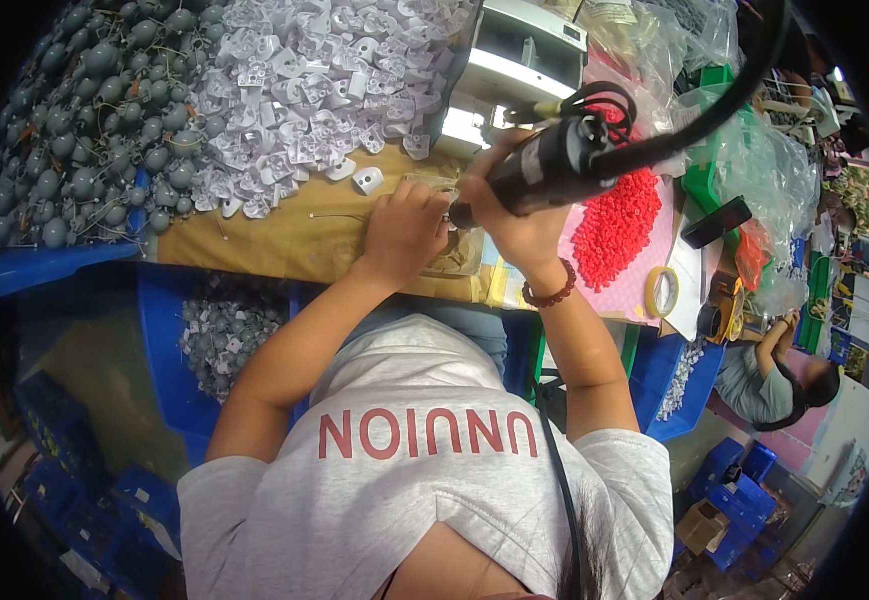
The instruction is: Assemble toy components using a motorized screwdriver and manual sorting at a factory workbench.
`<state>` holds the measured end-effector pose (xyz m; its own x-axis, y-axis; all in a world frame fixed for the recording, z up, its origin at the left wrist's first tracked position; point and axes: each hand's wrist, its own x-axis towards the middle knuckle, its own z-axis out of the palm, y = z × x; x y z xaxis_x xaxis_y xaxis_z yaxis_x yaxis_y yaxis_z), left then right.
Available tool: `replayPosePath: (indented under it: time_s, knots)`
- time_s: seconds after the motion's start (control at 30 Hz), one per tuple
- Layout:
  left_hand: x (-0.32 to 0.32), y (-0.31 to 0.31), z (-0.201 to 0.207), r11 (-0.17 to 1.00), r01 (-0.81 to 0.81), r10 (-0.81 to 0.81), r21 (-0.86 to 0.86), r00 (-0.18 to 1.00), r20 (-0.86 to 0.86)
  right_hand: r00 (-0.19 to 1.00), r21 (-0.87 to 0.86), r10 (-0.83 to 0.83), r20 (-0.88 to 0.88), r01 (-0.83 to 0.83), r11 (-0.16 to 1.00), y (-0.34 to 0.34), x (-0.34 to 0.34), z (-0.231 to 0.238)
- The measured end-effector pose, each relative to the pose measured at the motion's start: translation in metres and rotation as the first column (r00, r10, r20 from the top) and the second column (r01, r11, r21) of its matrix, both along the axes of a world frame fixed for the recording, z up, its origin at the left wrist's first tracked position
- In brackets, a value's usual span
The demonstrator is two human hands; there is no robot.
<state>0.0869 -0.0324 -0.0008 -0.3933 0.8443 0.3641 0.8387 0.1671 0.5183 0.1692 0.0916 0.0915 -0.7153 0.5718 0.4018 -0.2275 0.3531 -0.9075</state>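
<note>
My right hand [507, 215] is wrapped round a black electric screwdriver [554, 165], which lies tilted with its tip toward my left hand. A thick black cable [699, 145] runs from its back end toward the upper right. Close against the tip, my left hand [409, 228] is closed on the work surface, fingers pinched together. Whatever it holds is hidden by the fingers and the tool. Under both hands lies a brown-covered bench top [284, 238]. One loose white plastic part [367, 180] rests just beyond my left hand.
White plastic parts [304, 100] are heaped at the back, beside grey rounded parts [79, 130] with wires. A white-and-black machine [524, 55] stands behind my right hand. Small red pieces [614, 235], a tape roll [661, 291] and a black device [716, 222] lie right. Another person [769, 385] sits farther right.
</note>
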Motion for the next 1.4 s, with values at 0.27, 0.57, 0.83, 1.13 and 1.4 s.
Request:
replayPosePath:
  time_s: [0.27,0.57,0.83,1.13,1.4]
  knots:
    - [0.000,-0.001,-0.001,1.000,0.020,-0.021,0.007,0.998,0.051,0.994,-0.070,0.103,0.024,-0.101,0.992,-0.008,0.015,-0.035]
    - [0.001,-0.001,0.001,1.000,0.013,-0.012,-0.026,0.998,0.059,0.996,-0.046,-0.016,0.089,0.021,0.999,-0.009,0.015,-0.021]
    - [0.004,-0.001,0.010,0.998,-0.005,0.014,-0.061,0.989,0.147,0.918,-0.406,-0.394,0.051,0.380,0.831,0.058,0.020,0.006]
    - [0.010,-0.011,0.002,0.997,0.038,-0.047,0.063,0.989,0.139,0.893,0.218,-0.399,0.207,0.356,0.909,0.026,0.060,-0.057]
    - [0.011,-0.010,0.003,0.997,0.032,-0.038,0.063,0.996,0.084,0.898,-0.287,-0.113,0.425,0.252,0.924,-0.006,0.025,-0.090]
